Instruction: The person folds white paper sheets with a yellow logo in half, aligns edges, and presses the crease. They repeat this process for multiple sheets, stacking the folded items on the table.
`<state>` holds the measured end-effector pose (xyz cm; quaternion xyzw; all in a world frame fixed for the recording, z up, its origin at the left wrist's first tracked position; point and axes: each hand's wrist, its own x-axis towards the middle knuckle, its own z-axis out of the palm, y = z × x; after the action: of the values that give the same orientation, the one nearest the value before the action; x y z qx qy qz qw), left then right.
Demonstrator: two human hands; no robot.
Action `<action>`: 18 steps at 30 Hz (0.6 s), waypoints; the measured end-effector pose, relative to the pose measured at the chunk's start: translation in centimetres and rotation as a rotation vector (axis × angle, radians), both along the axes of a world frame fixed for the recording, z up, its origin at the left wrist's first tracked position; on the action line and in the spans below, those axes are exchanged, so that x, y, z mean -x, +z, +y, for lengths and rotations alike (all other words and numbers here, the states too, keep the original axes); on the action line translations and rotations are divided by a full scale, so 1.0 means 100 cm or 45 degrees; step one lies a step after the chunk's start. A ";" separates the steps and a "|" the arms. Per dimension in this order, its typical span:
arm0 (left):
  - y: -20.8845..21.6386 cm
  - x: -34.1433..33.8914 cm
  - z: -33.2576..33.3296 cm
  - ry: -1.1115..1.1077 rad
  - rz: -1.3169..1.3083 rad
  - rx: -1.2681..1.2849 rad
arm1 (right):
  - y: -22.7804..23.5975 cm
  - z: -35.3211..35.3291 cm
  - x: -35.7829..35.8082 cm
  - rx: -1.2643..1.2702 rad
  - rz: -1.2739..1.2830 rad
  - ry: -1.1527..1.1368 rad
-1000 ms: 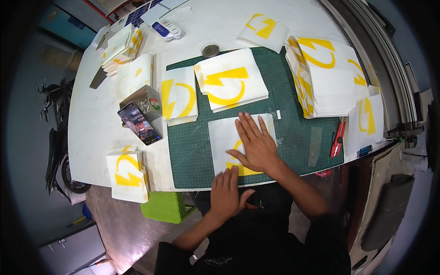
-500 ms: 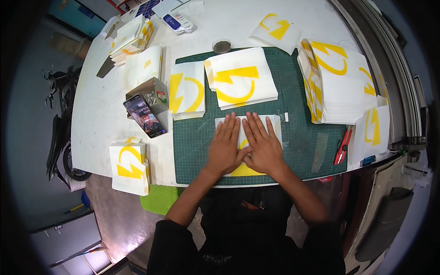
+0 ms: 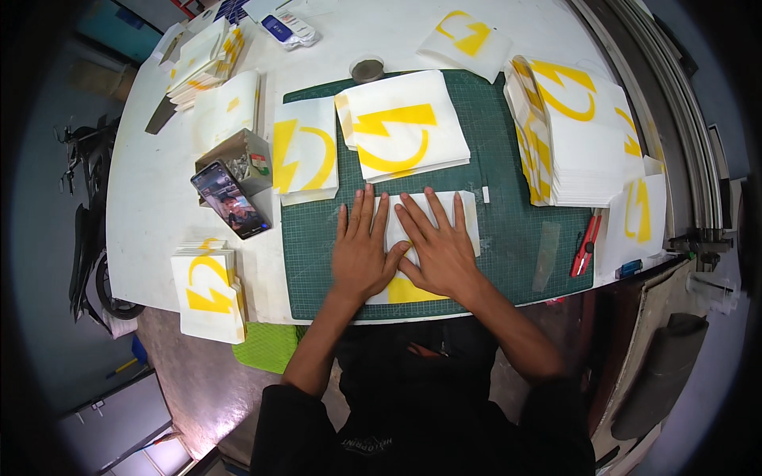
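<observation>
A white paper sheet with a yellow print [image 3: 413, 290] lies flat on the green cutting mat [image 3: 516, 278] in front of me; whether it is a folded sheet or a bag I cannot tell. My left hand [image 3: 363, 255] presses on its left side, fingers straight and spread, some reaching past its edge onto the mat. My right hand [image 3: 439, 255] lies flat on the sheet with fingers fanned. The two thumbs meet near the middle and cover much of the print. Just beyond the fingertips sits a stack of white printed pieces [image 3: 413, 143], with another printed pile [image 3: 309, 178] to its left.
A tall stack [image 3: 583, 159] stands at the right, near a red cutter knife [image 3: 586, 246] and a blue lighter [image 3: 629, 269]. A phone [image 3: 230, 198] leans on a small box [image 3: 258, 151] at left. More printed pieces [image 3: 208, 289] lie at the left front edge.
My hands have spread apart, the left sliding leftward toward the sheet's edge, and their fingers have fanned out. The whole view has shifted slightly, so the table's things appear further left.
</observation>
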<state>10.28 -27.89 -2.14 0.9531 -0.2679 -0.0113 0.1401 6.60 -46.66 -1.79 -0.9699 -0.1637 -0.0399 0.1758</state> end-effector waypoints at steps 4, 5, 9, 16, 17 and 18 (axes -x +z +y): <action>0.004 0.000 -0.002 0.000 0.002 -0.008 | 0.002 -0.009 0.004 -0.015 -0.010 -0.060; 0.004 0.001 -0.003 0.001 -0.001 -0.001 | 0.003 -0.013 0.006 -0.018 -0.023 -0.084; 0.005 0.001 -0.004 0.014 -0.031 0.004 | 0.003 -0.041 0.014 0.033 -0.115 -0.222; 0.007 0.001 -0.006 0.028 -0.053 -0.005 | 0.015 -0.018 0.029 0.161 -0.082 -0.308; 0.006 0.002 -0.005 0.031 -0.052 -0.006 | 0.024 -0.003 0.038 0.054 -0.014 -0.230; 0.005 0.002 -0.004 0.024 -0.059 -0.016 | 0.030 0.011 0.050 0.112 0.085 -0.129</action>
<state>10.09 -28.32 -1.63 0.9564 -0.2622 0.0104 0.1282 1.57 -45.57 1.20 -0.9845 -0.1101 -0.0093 0.1361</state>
